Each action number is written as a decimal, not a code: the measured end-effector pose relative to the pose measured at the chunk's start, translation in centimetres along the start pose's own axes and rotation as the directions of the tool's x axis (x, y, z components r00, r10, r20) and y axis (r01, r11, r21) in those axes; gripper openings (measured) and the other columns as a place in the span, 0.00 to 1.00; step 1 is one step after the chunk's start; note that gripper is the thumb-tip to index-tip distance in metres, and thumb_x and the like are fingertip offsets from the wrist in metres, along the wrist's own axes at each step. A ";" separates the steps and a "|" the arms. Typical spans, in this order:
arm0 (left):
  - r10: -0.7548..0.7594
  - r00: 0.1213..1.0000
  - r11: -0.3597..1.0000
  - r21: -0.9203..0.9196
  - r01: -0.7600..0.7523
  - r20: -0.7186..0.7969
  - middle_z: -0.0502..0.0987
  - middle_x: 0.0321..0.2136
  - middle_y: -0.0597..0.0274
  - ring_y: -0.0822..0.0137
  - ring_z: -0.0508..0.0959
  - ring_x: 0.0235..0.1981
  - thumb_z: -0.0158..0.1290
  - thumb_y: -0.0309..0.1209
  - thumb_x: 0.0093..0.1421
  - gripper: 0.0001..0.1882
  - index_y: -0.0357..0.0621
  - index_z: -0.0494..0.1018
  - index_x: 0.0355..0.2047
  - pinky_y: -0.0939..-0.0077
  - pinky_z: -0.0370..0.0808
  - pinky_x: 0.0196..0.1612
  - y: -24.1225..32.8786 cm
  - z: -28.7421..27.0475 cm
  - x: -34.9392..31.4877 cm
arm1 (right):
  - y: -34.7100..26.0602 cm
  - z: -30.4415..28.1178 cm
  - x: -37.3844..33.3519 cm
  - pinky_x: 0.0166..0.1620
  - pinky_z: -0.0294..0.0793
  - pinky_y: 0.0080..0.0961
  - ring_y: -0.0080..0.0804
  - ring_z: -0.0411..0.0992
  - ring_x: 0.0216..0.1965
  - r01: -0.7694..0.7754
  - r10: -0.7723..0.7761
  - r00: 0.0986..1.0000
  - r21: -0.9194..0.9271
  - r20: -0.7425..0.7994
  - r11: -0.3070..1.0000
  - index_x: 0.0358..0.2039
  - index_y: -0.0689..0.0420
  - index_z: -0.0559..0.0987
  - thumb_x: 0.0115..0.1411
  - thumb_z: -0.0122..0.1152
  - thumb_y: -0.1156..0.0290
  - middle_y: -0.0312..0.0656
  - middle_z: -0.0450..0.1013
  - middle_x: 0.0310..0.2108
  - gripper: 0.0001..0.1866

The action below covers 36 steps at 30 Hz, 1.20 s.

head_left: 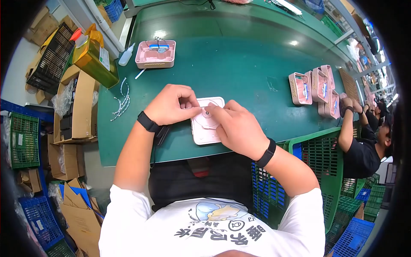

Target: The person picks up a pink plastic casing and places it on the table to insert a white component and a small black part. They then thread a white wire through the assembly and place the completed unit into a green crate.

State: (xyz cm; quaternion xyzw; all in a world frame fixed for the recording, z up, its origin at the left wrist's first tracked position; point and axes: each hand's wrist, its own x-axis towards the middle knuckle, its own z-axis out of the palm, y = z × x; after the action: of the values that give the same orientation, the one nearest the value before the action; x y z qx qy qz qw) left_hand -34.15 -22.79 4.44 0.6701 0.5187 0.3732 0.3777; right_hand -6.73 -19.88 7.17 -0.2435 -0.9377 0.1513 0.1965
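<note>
A pale pink, rounded-square plastic panel (pixel 207 136) with a round recess and a small dark hub lies on the green table in front of me. My left hand (pixel 175 105) is at its upper left edge, thumb and index finger pinched together; whatever sits between them is too small to make out. Over the panel's right side rests my right hand (pixel 239 128), its fingers bent against the panel and the fingertips close to the hub. The fingers cover part of the recess. Beyond my hands stands an open pink housing (pixel 156 64) with a blue strip and wires inside.
Several similar pink housings (pixel 301 100) are grouped at the right. White cables (pixel 123 103), a squeeze bottle (pixel 126 55) and an oil can (pixel 96 60) are at the left. A green crate (pixel 319 158) adjoins the table's front right edge; a co-worker (pixel 364 145) sits beyond.
</note>
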 end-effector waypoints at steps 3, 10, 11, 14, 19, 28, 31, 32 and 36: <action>-0.121 0.981 0.987 -0.087 0.135 0.152 0.79 0.27 0.69 0.78 0.74 0.28 0.76 0.29 0.62 0.08 0.38 0.88 0.33 0.77 0.69 0.32 -0.1 -0.6 -0.2 | -0.1 0.0 0.1 0.49 0.85 0.44 0.46 0.80 0.45 0.009 -0.009 1.000 -0.012 0.004 1.000 0.57 0.57 0.86 0.60 0.66 0.80 0.43 0.87 0.42 0.23; -0.016 0.988 0.999 -0.030 0.021 0.153 0.78 0.29 0.68 0.77 0.75 0.28 0.73 0.30 0.66 0.09 0.37 0.87 0.33 0.78 0.70 0.32 0.4 -1.1 -0.5 | 0.6 1.0 0.8 0.51 0.84 0.41 0.44 0.79 0.46 0.081 -0.085 0.996 -0.098 -0.031 0.992 0.56 0.56 0.87 0.61 0.70 0.78 0.40 0.86 0.45 0.22; -0.008 0.991 1.000 0.010 0.007 0.136 0.78 0.29 0.68 0.77 0.75 0.27 0.72 0.31 0.66 0.10 0.37 0.87 0.33 0.78 0.71 0.32 0.6 -1.1 -0.6 | 0.6 1.1 1.0 0.51 0.84 0.41 0.44 0.79 0.46 0.091 -0.094 0.995 -0.093 -0.032 0.991 0.56 0.56 0.88 0.61 0.70 0.77 0.39 0.86 0.45 0.21; -0.124 0.992 0.989 0.091 0.120 0.036 0.81 0.35 0.63 0.72 0.80 0.33 0.71 0.31 0.66 0.09 0.37 0.87 0.39 0.72 0.77 0.39 1.3 -0.9 -1.1 | 1.1 1.4 1.3 0.52 0.84 0.40 0.43 0.79 0.46 0.115 -0.118 0.992 -0.080 -0.038 0.990 0.55 0.55 0.88 0.61 0.71 0.76 0.39 0.85 0.45 0.20; 0.245 0.939 0.872 0.478 -0.104 -0.241 0.85 0.51 0.50 0.51 0.85 0.53 0.73 0.36 0.63 0.27 0.39 0.84 0.60 0.56 0.82 0.60 2.8 3.2 -4.6 | 2.3 1.4 1.3 0.51 0.84 0.41 0.44 0.78 0.46 0.128 -0.128 0.990 0.005 -0.054 0.992 0.52 0.54 0.89 0.62 0.70 0.76 0.39 0.84 0.44 0.17; 0.134 0.944 0.949 0.312 -0.035 -0.302 0.79 0.70 0.45 0.37 0.69 0.78 0.81 0.36 0.51 0.60 0.40 0.61 0.80 0.45 0.70 0.78 3.9 8.4 -7.2 | 0.0 1.3 1.2 0.49 0.82 0.46 0.47 0.79 0.45 -0.070 0.072 0.997 0.096 -0.022 0.993 0.37 0.55 0.87 0.59 0.74 0.68 0.45 0.82 0.47 0.07; 0.156 0.937 0.918 0.396 -0.020 -0.314 0.79 0.70 0.46 0.37 0.68 0.79 0.83 0.37 0.48 0.65 0.42 0.58 0.82 0.45 0.69 0.79 3.0 9.2 -7.2 | -1.3 2.9 0.8 0.50 0.81 0.47 0.48 0.79 0.47 -0.108 0.124 0.987 0.146 -0.106 0.983 0.35 0.55 0.87 0.57 0.77 0.66 0.47 0.82 0.47 0.09; 0.161 0.936 0.917 0.399 -0.025 -0.314 0.79 0.70 0.46 0.37 0.68 0.79 0.83 0.37 0.48 0.65 0.42 0.58 0.82 0.45 0.69 0.79 3.0 9.2 -7.2 | -1.6 3.6 0.8 0.51 0.81 0.46 0.48 0.79 0.48 -0.143 0.171 0.973 0.178 -0.153 0.974 0.34 0.55 0.87 0.56 0.79 0.65 0.47 0.82 0.48 0.10; 0.134 0.938 0.933 0.359 -0.012 -0.318 0.78 0.71 0.45 0.38 0.68 0.79 0.84 0.38 0.48 0.66 0.42 0.58 0.83 0.45 0.68 0.79 2.9 9.0 -7.6 | -0.5 3.9 0.6 0.56 0.81 0.44 0.50 0.78 0.53 -0.232 0.278 0.957 0.359 -0.082 0.904 0.32 0.56 0.89 0.55 0.80 0.65 0.46 0.82 0.51 0.10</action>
State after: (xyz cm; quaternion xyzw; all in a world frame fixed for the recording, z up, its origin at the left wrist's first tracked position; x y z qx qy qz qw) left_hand -26.28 -31.85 2.25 0.6719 0.6082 0.3978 0.1431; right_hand -9.15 -20.66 4.13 -0.3355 -0.8415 0.3213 0.2759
